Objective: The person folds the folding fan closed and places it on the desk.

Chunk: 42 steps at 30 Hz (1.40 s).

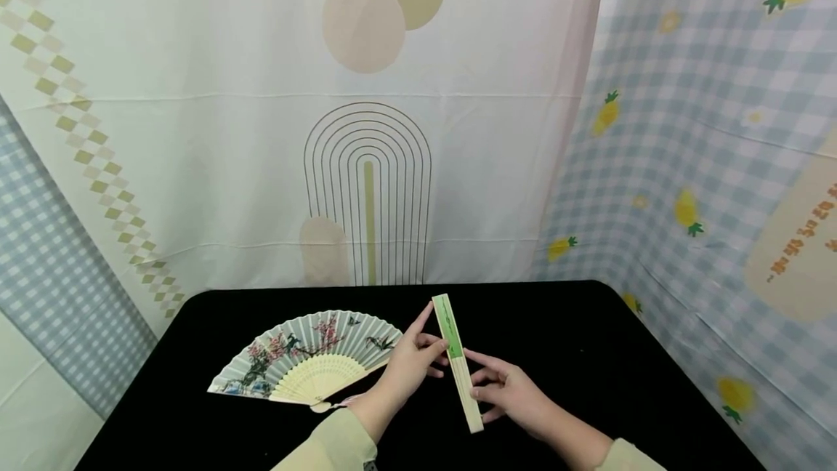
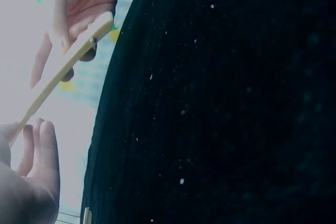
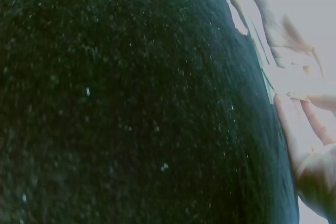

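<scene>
A folded hand fan, pale wood at its lower end and green along its upper part, is held upright at a slant between my two hands. My left hand pinches its upper, green half, with the index finger stretched up along the edge. Lower down on the other side, my right hand holds it between thumb and fingers. The left wrist view shows the folded fan edge-on, with a small pivot near its end. In the right wrist view the hands are washed out by glare.
Spread out on the black table to the left lies an open fan with painted blossoms and pale ribs. A tassel cord by its pivot runs partly behind my left wrist. Patterned curtains hang behind and beside the table.
</scene>
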Motion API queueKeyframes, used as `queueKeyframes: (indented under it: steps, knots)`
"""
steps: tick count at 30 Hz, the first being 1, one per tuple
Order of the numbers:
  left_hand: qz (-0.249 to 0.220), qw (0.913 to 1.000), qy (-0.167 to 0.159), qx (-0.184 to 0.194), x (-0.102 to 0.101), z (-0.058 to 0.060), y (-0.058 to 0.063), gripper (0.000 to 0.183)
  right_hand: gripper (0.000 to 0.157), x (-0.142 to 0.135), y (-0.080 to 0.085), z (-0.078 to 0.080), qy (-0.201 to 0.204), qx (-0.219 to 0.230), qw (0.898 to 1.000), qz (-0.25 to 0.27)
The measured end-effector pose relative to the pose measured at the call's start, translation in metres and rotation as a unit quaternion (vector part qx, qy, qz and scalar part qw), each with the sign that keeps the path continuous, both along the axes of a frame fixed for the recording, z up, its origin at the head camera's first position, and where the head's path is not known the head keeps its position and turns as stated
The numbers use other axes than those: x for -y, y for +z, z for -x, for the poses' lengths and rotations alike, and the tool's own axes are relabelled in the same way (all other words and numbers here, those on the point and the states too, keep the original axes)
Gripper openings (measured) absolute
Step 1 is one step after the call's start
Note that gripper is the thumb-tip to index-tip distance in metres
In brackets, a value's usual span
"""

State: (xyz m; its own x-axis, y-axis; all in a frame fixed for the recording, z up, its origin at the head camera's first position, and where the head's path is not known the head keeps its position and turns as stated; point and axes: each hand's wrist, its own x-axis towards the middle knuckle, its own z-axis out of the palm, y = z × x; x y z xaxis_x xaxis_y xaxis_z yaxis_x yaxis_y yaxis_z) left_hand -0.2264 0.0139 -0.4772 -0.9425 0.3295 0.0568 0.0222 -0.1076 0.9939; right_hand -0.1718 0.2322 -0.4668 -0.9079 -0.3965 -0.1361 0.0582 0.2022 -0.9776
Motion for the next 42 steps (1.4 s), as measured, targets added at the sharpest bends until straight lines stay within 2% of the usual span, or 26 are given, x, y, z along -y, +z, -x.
queueKeyframes:
  steps: [9, 16, 28, 42]
  knots:
    - [0.033, 0.9994, 0.003, 0.007, -0.009, 0.007, -0.005, 0.078, 0.068, -0.01, -0.004, 0.006, -0.003, 0.025, 1.0, 0.003]
    - [0.055, 0.9983, -0.015, 0.016, -0.014, 0.01, -0.007, 0.081, 0.069, -0.017, -0.004, 0.008, -0.004, 0.047, 0.999, 0.012]
    - [0.084, 0.9948, -0.012, 0.057, -0.025, 0.013, -0.015, 0.087, 0.068, -0.022, -0.008, 0.014, -0.011, 0.07, 0.997, 0.007]
    - [0.13, 0.9867, -0.033, 0.091, -0.029, 0.021, -0.023, 0.089, 0.068, -0.023, -0.008, 0.019, -0.018, 0.106, 0.994, -0.015]
